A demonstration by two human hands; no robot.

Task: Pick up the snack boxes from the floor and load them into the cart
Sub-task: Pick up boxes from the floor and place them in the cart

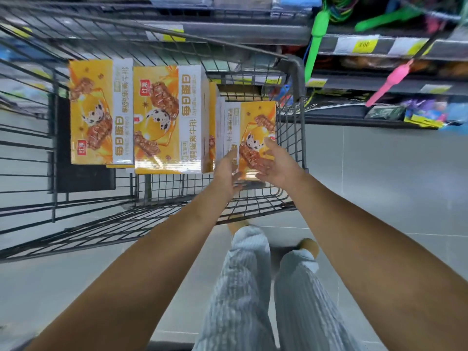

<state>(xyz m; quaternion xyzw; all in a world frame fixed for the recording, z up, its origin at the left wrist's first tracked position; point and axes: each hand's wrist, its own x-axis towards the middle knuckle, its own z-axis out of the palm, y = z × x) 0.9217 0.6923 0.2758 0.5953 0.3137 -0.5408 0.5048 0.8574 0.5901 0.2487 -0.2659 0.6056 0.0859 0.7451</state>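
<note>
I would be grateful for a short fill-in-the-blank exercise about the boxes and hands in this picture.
1. The snack boxes lie inside a wire ____.
2. The left hand and right hand both touch the box farthest to the ____.
3. Yellow price tags line the ____ beside it.
Missing words: cart; right; shelf.

Wire cart [291, 138] holds yellow leftmost box [100, 112] and middle box [169, 117] side by side, with standing box [255, 127] by cart's right wall. Left hand [226, 169] against standing box's left edge, fingers straight. Right hand [277, 164] spread on its front. Store shelf [379, 46] beyond, right.
</note>
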